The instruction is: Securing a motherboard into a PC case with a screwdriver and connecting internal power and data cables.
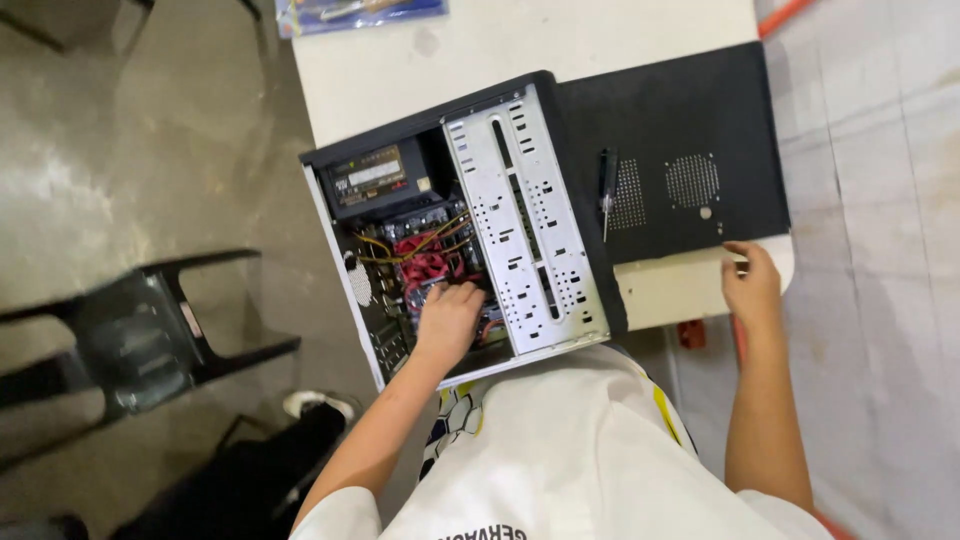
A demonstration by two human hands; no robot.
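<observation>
Computer case (520,200) open; left hand (447,318) inside, beside red fan (425,262).

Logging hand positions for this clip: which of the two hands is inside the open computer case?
The left hand reaches inside the computer case, by the red fan. The right hand rests outside, at the table edge.

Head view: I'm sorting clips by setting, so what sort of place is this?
Probably an informal computer repair spot. An opened desktop computer case lies on a white table with its removed black side panel and a screwdriver beside it, over a bare concrete floor. The left hand reaches inside the case.
</observation>
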